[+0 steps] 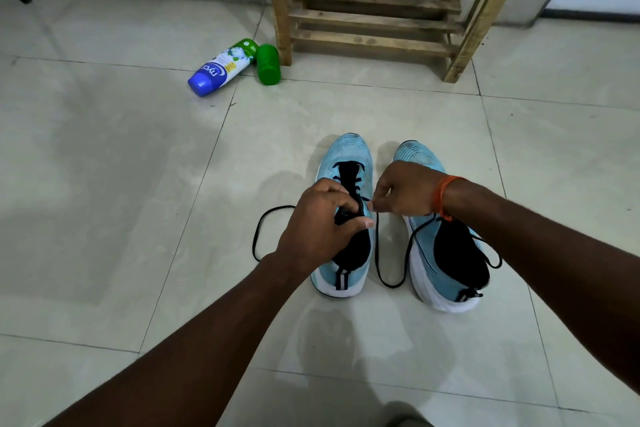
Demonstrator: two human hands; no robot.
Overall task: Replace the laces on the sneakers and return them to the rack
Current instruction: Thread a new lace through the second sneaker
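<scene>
Blue shoes: left shoe [346, 156] and right shoe [445, 282] stand side by side on the floor [138, 184], toes toward the rack [374, 21] and well apart from it.
Lace: black lace [376, 253] crosses the lower eyelets of the left shoe. One loose run loops on the floor to its left, and another hangs between the two shoes.
Left hand: left hand [318, 218] grips the left shoe at the upper eyelets, fingers curled over the tongue and thumb pressed on the inner edge.
Right hand: right hand [405, 189] pinches the lace between thumb and forefinger, just beside the left thumb. Its other fingers are curled in.
Step in hand: judged to be feeding the lace through an upper eyelet of the left shoe.
Method: steady the eyelet edge with the left hand. Pinch close to the tip so that it does not buckle. Draw the slack through evenly and match both runs before the next crossing.
Risk: the run between the shoes may snag the right shoe's own lace, which trails round its heel.
Right shoe: the forearm hides its eyelets, so I cannot tell whether it is fully laced.
Rack: holds no shoes, so the return is not yet done.
Other items: bottle [221, 68] and green cap [268, 64] lie on the floor near the rack's leg.
</scene>
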